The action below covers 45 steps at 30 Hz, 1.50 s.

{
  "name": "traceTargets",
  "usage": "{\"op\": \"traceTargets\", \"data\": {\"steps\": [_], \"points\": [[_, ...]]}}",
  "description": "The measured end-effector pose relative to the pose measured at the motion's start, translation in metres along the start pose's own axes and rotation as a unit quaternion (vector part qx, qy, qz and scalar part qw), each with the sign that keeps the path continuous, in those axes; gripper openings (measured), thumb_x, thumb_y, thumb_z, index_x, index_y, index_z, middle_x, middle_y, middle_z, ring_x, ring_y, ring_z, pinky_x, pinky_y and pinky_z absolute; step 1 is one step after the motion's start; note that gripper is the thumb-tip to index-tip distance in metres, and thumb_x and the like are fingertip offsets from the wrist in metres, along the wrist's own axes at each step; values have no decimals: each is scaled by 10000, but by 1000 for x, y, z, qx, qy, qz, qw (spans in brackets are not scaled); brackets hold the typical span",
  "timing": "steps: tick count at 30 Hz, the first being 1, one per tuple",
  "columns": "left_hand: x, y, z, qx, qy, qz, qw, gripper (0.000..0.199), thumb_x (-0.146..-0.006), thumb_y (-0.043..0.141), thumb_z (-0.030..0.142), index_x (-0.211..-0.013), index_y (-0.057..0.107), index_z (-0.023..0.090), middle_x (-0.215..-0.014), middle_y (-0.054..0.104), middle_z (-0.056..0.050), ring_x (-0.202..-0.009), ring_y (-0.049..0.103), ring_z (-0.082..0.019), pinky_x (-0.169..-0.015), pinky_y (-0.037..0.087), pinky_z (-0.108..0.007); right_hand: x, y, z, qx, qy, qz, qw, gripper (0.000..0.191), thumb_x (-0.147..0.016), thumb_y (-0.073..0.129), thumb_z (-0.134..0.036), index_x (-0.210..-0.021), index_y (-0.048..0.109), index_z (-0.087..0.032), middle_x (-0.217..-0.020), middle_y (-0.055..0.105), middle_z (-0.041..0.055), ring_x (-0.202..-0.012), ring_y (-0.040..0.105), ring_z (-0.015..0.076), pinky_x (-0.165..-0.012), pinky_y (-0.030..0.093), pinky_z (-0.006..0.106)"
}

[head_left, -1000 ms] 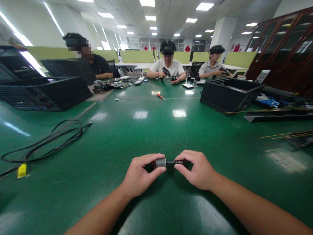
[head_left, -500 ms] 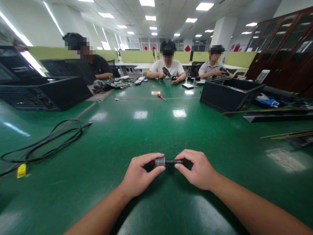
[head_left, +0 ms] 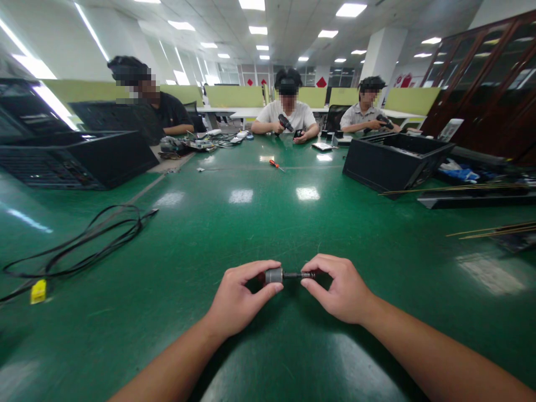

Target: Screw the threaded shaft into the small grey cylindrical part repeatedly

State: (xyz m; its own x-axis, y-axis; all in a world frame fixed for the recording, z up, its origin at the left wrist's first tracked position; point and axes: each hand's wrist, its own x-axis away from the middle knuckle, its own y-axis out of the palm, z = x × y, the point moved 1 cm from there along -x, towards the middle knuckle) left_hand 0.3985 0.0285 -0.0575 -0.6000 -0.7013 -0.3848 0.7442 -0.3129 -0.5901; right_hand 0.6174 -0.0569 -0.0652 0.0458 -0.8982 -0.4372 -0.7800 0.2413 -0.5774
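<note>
Low in the middle of the head view, a grey metal cylinder (head_left: 274, 275) lies sideways between the thumb and fingers of my left hand (head_left: 240, 298). A thin dark shaft (head_left: 292, 275) runs from it to the right. My right hand (head_left: 341, 290) pinches a small ribbed dark piece (head_left: 309, 274) at the shaft's far end. Both hands are over the green table (head_left: 268, 223). The palm-side end of the cylinder is partly hidden by my left fingers.
Black cables (head_left: 96, 240) with a yellow tag lie at left. Black computer cases (head_left: 389, 162) stand at both sides. An orange screwdriver (head_left: 274, 163) lies farther back. Thin yellowish rods (head_left: 498, 230) are at right. Three people sit across the table, two holding power tools.
My right hand has shifted slightly right with the ribbed piece, and a little more of the shaft shows. My left hand and the cylinder have barely moved.
</note>
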Motion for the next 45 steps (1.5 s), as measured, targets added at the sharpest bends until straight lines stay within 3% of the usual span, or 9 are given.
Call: {"op": "traceTargets", "data": {"steps": [45], "points": [[1, -1, -1, 0, -5, 3, 1000, 268, -820, 750, 319, -1070, 751, 224, -983, 779, -45, -867, 731, -209, -798, 573, -305, -2, -3, 3, -1, 3, 12, 1000, 69, -808, 680, -162, -863, 683, -202, -774, 688, 12, -703, 641, 170, -667, 471, 288]]}}
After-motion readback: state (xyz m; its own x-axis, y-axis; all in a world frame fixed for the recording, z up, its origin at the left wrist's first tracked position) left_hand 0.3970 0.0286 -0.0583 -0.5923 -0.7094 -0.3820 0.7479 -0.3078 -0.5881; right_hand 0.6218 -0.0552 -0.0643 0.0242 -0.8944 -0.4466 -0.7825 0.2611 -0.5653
